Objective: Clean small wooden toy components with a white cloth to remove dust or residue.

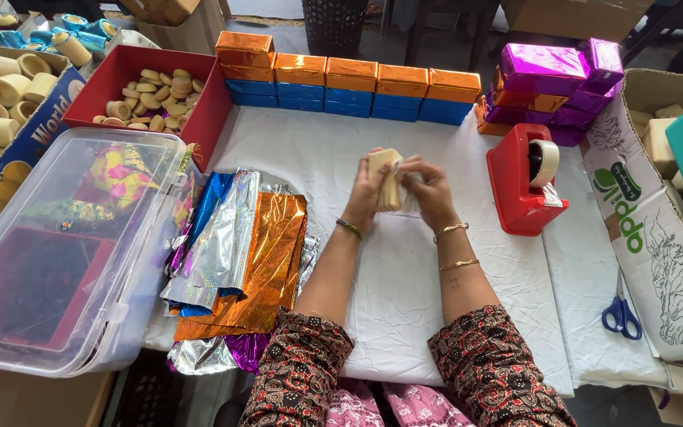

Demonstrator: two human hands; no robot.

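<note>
1. Left hand (367, 192) and right hand (428, 190): both closed around a small beige box (385, 178), held above the white cloth (405, 269) at centre.
2. Foil sheets (239, 253): stacked left of the hands.
3. Red tape dispenser (522, 180): right.
4. Orange and blue wrapped boxes (349, 83): far row.

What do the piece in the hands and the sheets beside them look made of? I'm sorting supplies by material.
The pale block held by the left hand and right hand looks like unfinished wood: matte, tan, faint grain. The sheets look like metallic foil or film: mirror-shiny, crinkled, orange, silver, blue, purple.
</note>
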